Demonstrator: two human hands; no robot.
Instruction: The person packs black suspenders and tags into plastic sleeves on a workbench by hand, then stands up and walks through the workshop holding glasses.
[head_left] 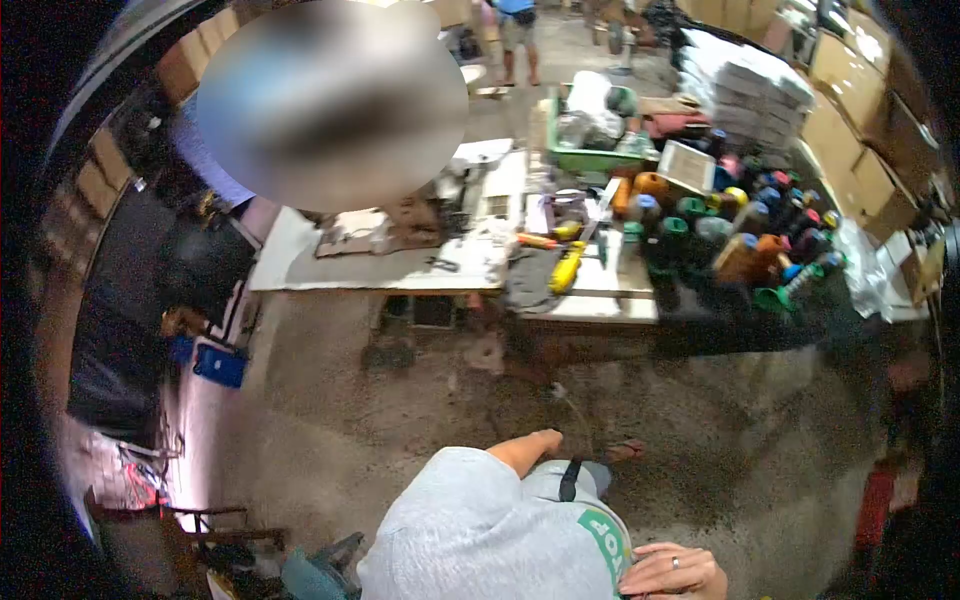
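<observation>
My left hand (548, 440) is low in front of me, past the short grey sleeve, beside the leg of my light shorts. It is small and blurred, so its fingers cannot be made out. My right hand (678, 574), wearing a ring, is at the bottom edge against my grey T-shirt (455, 535) with its green print. The right fingers are together and curved inward. A sliver of something dark shows under them, cut off by the frame edge. Neither hand touches the worktable (400, 278).
Ahead, the table carries a yellow-handled tool (567, 267), a brown piece (408, 222) and a green crate (598, 160). Several bottles (755, 225) crowd its right side. Cartons (850, 165) line the right wall. Two people are beyond the table. A chair (215, 530) stands lower left.
</observation>
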